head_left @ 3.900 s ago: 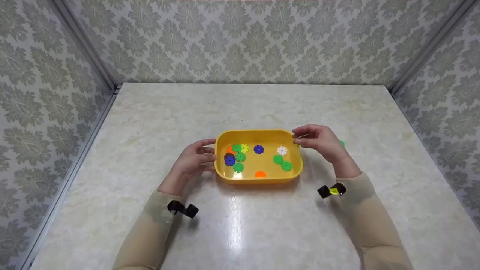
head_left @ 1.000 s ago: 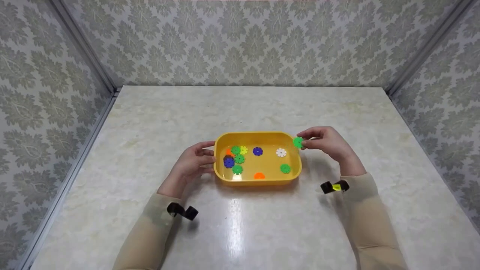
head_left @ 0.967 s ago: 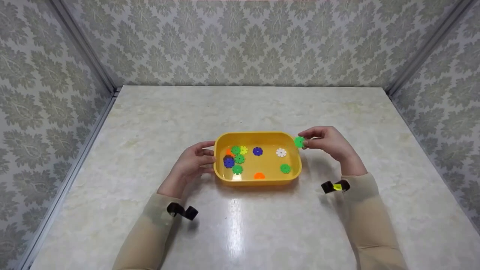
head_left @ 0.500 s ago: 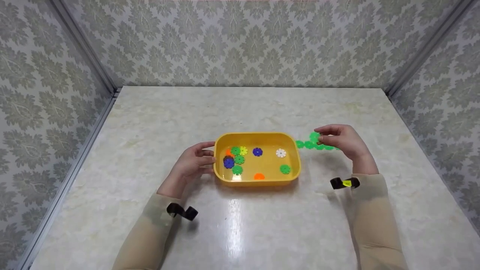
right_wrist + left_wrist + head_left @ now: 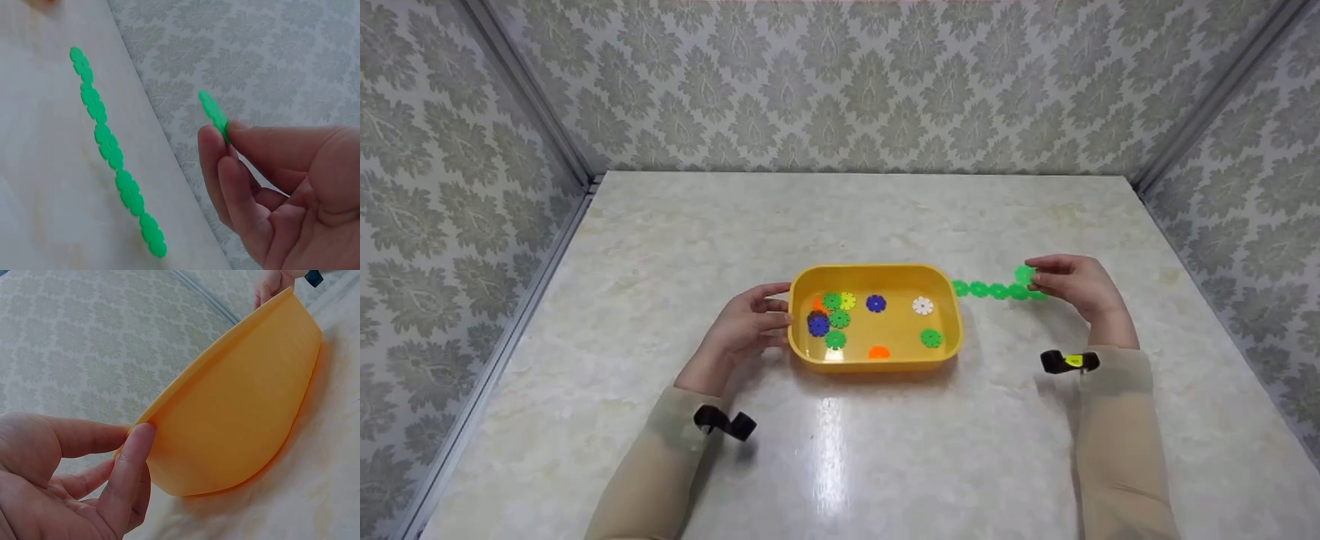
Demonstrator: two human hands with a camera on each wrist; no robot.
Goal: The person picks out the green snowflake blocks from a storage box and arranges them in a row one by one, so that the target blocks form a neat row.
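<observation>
In the head view, my left hand (image 5: 739, 326) touches the left end of a yellow plastic tub (image 5: 877, 365), its fingers fairly straight. The left wrist view shows those fingertips right at the rim and outer wall of the tub (image 5: 225, 405). My right hand (image 5: 1076, 289) pinches a green notched disc (image 5: 1024, 275) between thumb and fingers. Seen edge-on in the right wrist view, the held green disc (image 5: 212, 109) is raised near a straight row of several green discs (image 5: 107, 143) lying on the table. That row extends rightward from the tub.
Inside the tub lie several loose notched discs, among them a white disc (image 5: 922, 305), a blue disc (image 5: 876, 303), a yellow disc (image 5: 847, 301), an orange disc (image 5: 879, 352) and a green disc (image 5: 931, 338). Patterned panels (image 5: 840, 90) stand behind and beside the pale table (image 5: 840, 465).
My right hand has lifted a green disc from the tub's right part and carried it rightward over the row, which now shows more fully. My left hand stays at the tub.
</observation>
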